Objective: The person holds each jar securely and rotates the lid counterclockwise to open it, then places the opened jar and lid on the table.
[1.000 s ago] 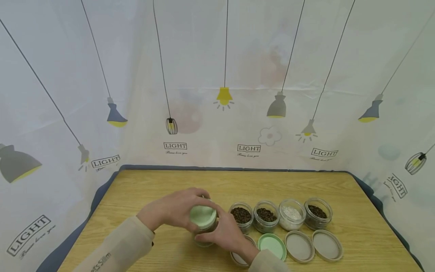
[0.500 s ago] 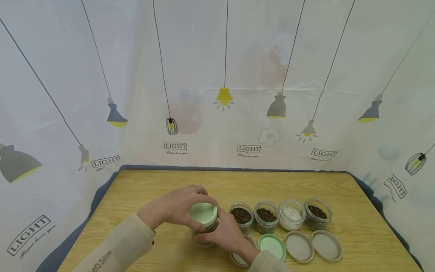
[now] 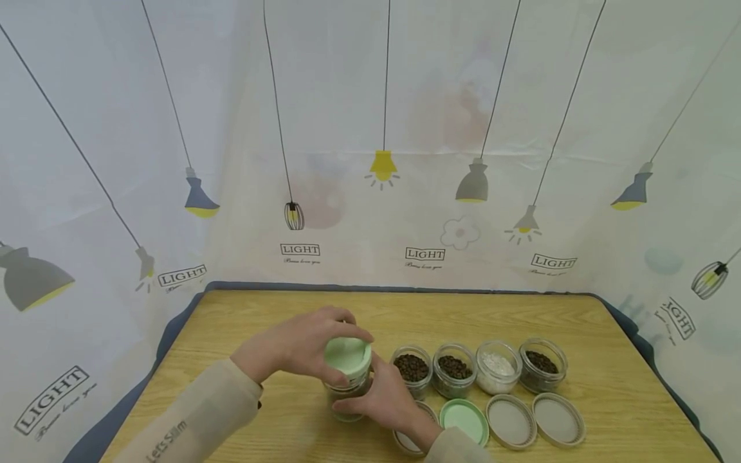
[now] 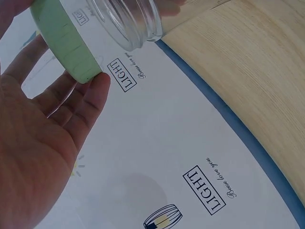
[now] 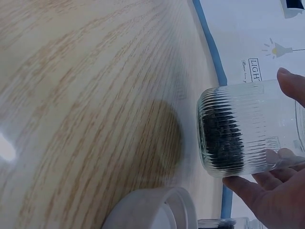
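A pale green round lid (image 3: 347, 357) is gripped by my left hand (image 3: 303, 344), its fingers and thumb spread around the rim. Beneath it, my right hand (image 3: 386, 393) holds a ribbed glass jar (image 5: 226, 131) between thumb and fingers, with dark contents at the bottom. The left wrist view shows a gap between the green lid (image 4: 69, 43) and the threaded mouth of the jar (image 4: 126, 21). In the right wrist view the jar's base seems raised off the table.
Several open glass jars stand in a row to the right, among them one with coffee beans (image 3: 412, 368) and one with white grains (image 3: 498, 365). In front lie a green lid (image 3: 463, 421) and several whitish lids (image 3: 511, 421). A printed curtain (image 3: 359, 96) surrounds the wooden table (image 3: 278, 308).
My left hand has risen slightly with the green lid, and more of the jar's upper part shows below it. The right hand keeps its hold on the jar with little movement.
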### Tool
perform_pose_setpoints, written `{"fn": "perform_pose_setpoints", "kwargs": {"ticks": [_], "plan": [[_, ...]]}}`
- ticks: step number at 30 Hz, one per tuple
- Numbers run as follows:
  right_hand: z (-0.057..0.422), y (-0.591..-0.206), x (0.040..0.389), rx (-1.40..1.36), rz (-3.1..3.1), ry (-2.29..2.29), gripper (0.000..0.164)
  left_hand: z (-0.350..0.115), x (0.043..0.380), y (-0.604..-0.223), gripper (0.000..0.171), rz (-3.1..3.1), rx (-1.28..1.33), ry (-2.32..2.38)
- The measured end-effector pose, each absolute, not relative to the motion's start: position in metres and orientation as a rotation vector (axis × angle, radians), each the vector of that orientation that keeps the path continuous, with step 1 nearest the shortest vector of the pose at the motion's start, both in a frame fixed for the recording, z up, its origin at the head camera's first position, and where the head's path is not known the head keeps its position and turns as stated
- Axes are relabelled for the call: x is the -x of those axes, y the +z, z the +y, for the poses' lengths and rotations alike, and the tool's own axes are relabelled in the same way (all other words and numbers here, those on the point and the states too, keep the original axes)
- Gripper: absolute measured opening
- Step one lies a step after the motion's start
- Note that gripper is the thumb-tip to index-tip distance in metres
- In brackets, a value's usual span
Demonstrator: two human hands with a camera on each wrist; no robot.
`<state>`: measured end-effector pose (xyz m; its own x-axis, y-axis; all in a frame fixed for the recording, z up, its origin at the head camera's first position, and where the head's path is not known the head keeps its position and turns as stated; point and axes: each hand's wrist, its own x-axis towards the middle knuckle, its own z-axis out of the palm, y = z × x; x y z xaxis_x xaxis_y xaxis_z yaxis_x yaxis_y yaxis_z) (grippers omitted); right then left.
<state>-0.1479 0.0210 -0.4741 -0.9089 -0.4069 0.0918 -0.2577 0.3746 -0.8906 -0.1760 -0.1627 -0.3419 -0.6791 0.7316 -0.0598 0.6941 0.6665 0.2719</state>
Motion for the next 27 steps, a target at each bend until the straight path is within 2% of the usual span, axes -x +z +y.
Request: {"fn": "perform_pose_setpoints", "kwargs": {"ticks": [17, 27], "plan": [[0.018, -0.471, 0.15, 0.573, 2.501, -1.583, 0.077, -0.173, 0.169, -0.336, 0.063, 2.749, -1.163, 0.384], [0.014, -0.47, 0.155, 0.537, 2.485, -1.642, 0.088, -0.188, 0.165, -0.335, 0.062, 2.766, -1.102, 0.438]]}}
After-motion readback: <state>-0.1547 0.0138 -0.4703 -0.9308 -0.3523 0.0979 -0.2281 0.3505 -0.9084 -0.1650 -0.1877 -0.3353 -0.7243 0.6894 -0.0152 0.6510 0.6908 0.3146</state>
